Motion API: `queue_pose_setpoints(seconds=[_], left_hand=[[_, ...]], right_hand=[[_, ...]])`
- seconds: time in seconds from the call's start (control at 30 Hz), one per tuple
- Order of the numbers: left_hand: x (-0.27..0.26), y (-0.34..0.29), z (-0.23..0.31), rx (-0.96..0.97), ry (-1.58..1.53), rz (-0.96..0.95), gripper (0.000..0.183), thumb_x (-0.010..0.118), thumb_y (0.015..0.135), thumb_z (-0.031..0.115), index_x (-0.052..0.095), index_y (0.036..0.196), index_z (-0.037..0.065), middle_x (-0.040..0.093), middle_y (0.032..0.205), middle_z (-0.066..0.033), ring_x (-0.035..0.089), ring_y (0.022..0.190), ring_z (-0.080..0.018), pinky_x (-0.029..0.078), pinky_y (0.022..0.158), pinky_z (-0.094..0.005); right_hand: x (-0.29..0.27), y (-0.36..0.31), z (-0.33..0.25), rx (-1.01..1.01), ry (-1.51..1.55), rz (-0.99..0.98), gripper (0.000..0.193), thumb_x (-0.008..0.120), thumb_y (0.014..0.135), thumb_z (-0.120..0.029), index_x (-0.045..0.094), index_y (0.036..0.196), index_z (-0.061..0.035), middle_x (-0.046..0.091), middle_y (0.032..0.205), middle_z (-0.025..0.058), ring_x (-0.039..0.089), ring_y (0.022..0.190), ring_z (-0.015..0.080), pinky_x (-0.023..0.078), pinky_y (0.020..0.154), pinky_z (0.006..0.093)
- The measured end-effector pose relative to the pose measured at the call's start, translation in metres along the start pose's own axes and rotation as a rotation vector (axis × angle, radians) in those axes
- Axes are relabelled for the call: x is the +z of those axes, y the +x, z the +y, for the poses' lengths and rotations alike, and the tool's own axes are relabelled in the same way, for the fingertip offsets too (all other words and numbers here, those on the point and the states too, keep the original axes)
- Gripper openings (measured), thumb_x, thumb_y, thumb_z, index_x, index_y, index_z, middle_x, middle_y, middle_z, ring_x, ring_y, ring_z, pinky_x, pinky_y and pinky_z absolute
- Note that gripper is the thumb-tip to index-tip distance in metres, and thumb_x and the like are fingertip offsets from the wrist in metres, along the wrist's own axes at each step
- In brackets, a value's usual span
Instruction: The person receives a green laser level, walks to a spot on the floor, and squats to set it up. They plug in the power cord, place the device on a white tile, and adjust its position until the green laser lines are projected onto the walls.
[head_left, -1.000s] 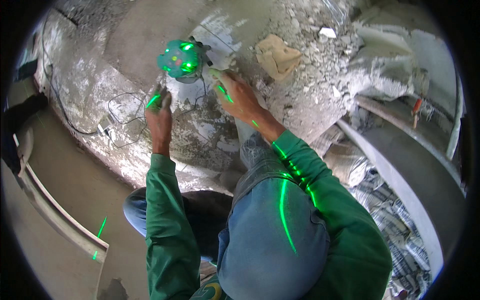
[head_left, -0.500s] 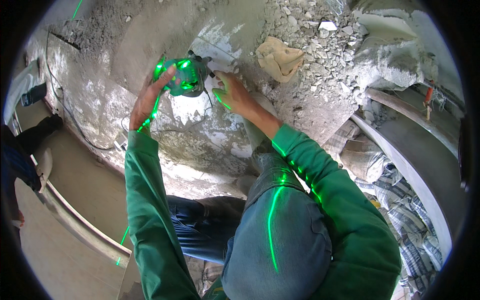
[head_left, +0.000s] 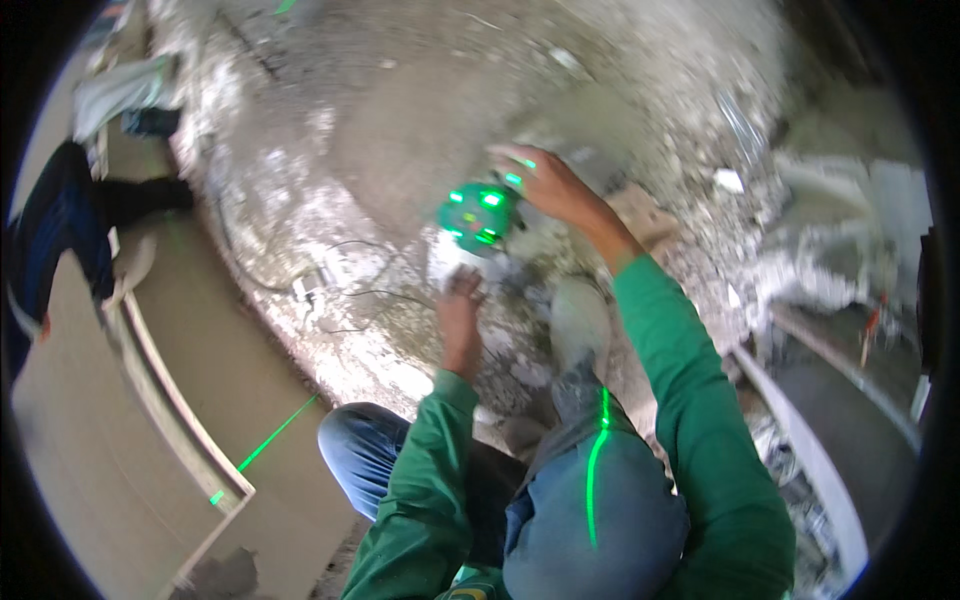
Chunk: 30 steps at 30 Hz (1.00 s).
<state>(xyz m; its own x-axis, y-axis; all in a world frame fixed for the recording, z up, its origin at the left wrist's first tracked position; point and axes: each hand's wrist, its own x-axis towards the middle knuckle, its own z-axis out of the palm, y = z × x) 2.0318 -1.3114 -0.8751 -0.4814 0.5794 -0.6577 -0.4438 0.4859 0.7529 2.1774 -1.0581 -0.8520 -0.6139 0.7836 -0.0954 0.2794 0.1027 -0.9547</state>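
A round green laser level stands on the pale, dusty floor, throwing bright green lines and spots. My left hand is just on the near side of it, apart from its body; its fingers are blurred but look loosely spread with nothing in them. Beyond the level's right side, my right hand reaches over with fingers stretched out, green spots falling on them. Whether a fingertip touches the level is hard to make out. A green line runs over my right knee.
A thin cable lies left of the level. Rubble and a crumpled tan bag lie to the right. At the left, a curved pale edge borders a lower floor, where another person's dark-clothed leg shows. A curved white panel stands at the right.
My left hand has let go of the laser level and drawn back to its near side. My right hand has moved to its far right. The view has shifted and blurred.
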Motion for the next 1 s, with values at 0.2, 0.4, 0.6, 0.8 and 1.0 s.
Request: queue_pose_setpoints(seconds=[0.2, 0.4, 0.6, 0.8, 1.0], left_hand=[[0.016, -0.009, -0.032, 0.462, 0.907, -0.057, 0.071, 0.081, 0.090, 0.028, 0.055, 0.150, -0.002, 0.067, 0.138, -0.0292, 0.067, 0.124, -0.0441, 0.050, 0.111, -0.0520], [0.023, -0.029, -0.009, 0.172, 0.962, -0.067, 0.063, 0.078, 0.092, 0.032, 0.059, 0.145, 0.005, 0.078, 0.124, -0.0181, 0.071, 0.119, -0.0406, 0.052, 0.104, -0.0511], [0.025, -0.007, -0.007, 0.292, 0.658, -0.179, 0.069, 0.079, 0.093, 0.024, 0.052, 0.153, 0.004, 0.076, 0.129, -0.0206, 0.075, 0.114, -0.0353, 0.058, 0.097, -0.0473], [0.027, 0.002, -0.018, 0.187, 0.521, -0.198, 0.076, 0.082, 0.087, 0.019, 0.050, 0.153, -0.001, 0.067, 0.139, -0.0298, 0.066, 0.128, -0.0430, 0.052, 0.108, -0.0490], [0.024, -0.007, -0.026, 0.372, 0.769, -0.116, 0.087, 0.084, 0.085, 0.022, 0.045, 0.159, -0.003, 0.059, 0.148, -0.0286, 0.066, 0.124, -0.0457, 0.055, 0.106, -0.0486]], right_hand=[[0.024, -0.007, 0.031, -0.036, -0.177, -0.006, 0.040, 0.058, 0.097, 0.000, 0.069, 0.136, 0.0002, 0.071, 0.132, 0.0260, 0.066, 0.128, 0.0436, 0.051, 0.109, 0.0466], [0.016, -0.008, 0.029, -0.132, -0.193, -0.089, 0.053, 0.058, 0.086, 0.012, 0.066, 0.137, -0.0023, 0.068, 0.136, 0.0248, 0.062, 0.132, 0.0436, 0.049, 0.111, 0.0471], [0.027, -0.009, 0.037, -0.068, -0.070, -0.095, 0.043, 0.062, 0.096, 0.003, 0.065, 0.138, -0.0021, 0.068, 0.137, 0.0243, 0.062, 0.133, 0.0427, 0.048, 0.113, 0.0477], [0.024, -0.035, 0.018, -0.031, -0.334, 0.171, 0.041, 0.058, 0.101, -0.002, 0.062, 0.142, -0.0018, 0.065, 0.136, 0.0268, 0.061, 0.130, 0.0470, 0.049, 0.111, 0.0508], [0.017, -0.060, -0.053, -0.216, -0.333, 0.190, 0.042, 0.055, 0.101, -0.001, 0.062, 0.142, -0.0005, 0.060, 0.141, 0.0263, 0.058, 0.133, 0.0475, 0.047, 0.113, 0.0510]])
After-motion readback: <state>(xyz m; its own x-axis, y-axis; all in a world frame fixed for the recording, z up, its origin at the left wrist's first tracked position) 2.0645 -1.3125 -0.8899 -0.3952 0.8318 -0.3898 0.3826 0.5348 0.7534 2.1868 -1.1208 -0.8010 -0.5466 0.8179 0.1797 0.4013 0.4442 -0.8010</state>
